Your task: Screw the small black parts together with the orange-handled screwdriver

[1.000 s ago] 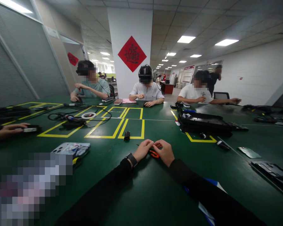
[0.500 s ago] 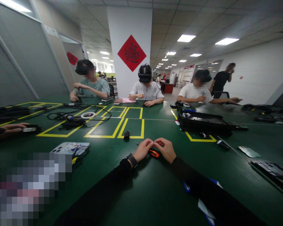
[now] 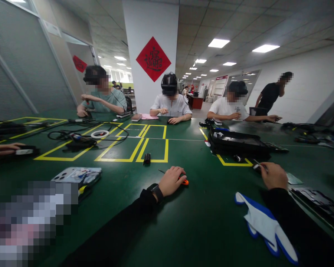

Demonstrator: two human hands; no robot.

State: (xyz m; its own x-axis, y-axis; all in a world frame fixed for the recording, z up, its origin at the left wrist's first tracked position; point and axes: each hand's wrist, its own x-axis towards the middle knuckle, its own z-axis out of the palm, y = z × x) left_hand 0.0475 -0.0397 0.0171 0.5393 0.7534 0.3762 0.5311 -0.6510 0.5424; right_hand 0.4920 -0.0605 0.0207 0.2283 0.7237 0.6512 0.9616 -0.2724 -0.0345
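My left hand [image 3: 172, 181] rests over an orange-handled tool [image 3: 186, 182] on the green table [image 3: 195, 222]; the tool's thin dark shaft sticks out on the far side. Its fingers are curled together, and whatever they hold is hidden. Farther right, my right hand [image 3: 273, 175] has its fingertips pinched on a small dark and white object [image 3: 256, 167] near the yellow tape. A small black cylinder [image 3: 147, 159] stands beyond my left hand. Nearer me, a white and blue glove [image 3: 263, 222] lies beside my right sleeve.
A black tray-like housing [image 3: 235, 142] sits at the right, with a flat dark panel [image 3: 320, 204] nearer. Cables and a white tape roll [image 3: 100, 134] are at the left, behind a pale blue case [image 3: 78, 174]. Several people sit across the table.
My right hand has moved away from my left, out to the small object on the right. My left hand has lowered onto the orange-handled tool. The glove is now uncovered.
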